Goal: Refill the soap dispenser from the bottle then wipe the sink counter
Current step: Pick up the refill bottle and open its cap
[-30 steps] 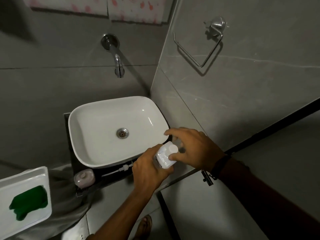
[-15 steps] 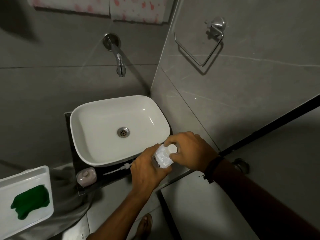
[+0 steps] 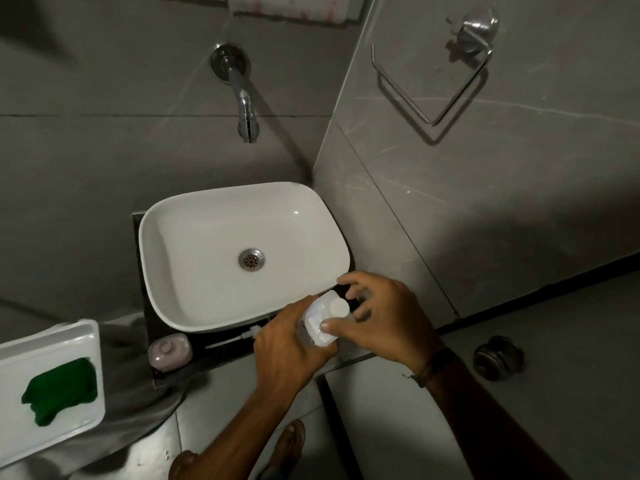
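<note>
My left hand is wrapped around a small clear bottle with a white cap, held over the counter's front right corner. My right hand hovers over the cap with spread fingers; only the thumb touches the bottle's shoulder. A pinkish soap dispenser stands without its pump on the dark counter, front left of the white sink. The white pump with its tube lies on the counter beside my left hand. A green cloth rests on a white tray at far left.
A chrome tap juts from the back wall above the sink. A wire towel ring hangs on the right wall. A round metal fitting sits low on the right. My sandalled foot is on the floor below.
My right hand's fingers, closed on the cap before, have loosened and spread around it. The left hand keeps the bottle in about the same place.
</note>
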The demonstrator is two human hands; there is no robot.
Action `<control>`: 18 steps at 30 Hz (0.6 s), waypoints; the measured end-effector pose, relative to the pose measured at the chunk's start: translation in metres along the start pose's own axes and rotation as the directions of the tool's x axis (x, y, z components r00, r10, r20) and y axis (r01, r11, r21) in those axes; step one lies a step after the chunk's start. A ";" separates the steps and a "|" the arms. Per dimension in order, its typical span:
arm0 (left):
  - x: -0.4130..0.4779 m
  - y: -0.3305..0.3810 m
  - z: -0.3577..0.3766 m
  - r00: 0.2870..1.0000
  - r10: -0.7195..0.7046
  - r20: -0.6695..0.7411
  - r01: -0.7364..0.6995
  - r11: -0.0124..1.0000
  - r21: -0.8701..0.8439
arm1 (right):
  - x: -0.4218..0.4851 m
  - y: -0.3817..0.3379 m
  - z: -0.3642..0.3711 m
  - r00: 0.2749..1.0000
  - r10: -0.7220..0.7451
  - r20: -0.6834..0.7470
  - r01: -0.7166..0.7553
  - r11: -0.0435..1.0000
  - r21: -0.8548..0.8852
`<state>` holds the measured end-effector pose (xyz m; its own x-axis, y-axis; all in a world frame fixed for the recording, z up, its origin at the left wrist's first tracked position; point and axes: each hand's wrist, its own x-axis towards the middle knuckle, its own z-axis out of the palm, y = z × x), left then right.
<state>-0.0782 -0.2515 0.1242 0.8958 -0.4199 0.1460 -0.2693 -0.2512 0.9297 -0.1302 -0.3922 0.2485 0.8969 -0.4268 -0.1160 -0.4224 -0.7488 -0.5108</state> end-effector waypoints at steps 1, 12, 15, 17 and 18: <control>0.001 0.000 0.003 1.000 -0.007 0.004 0.007 1.000 0.016 | 0.001 -0.001 0.006 0.999 0.043 0.014 -0.042 0.997 -0.067; 0.009 -0.009 0.019 0.999 -0.028 0.028 0.029 0.999 -0.041 | 0.024 0.009 0.001 0.986 -0.069 0.153 0.093 0.984 -0.154; 0.010 -0.005 0.019 0.999 -0.018 0.027 0.019 1.000 -0.024 | 0.025 0.007 0.000 0.996 -0.059 0.065 0.072 0.972 -0.223; 0.011 -0.005 0.019 0.999 -0.027 0.024 0.028 0.998 -0.052 | 0.023 0.006 -0.001 0.990 -0.132 0.056 0.140 0.973 -0.184; 0.012 -0.007 0.019 0.999 -0.029 0.029 0.031 0.998 -0.056 | 0.022 0.006 -0.004 0.983 -0.178 0.035 0.181 0.975 -0.132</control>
<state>-0.0726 -0.2713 0.1127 0.8926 -0.4375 0.1087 -0.2210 -0.2145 0.9514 -0.1133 -0.4083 0.2460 0.9617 -0.2688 -0.0532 -0.2667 -0.8737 -0.4068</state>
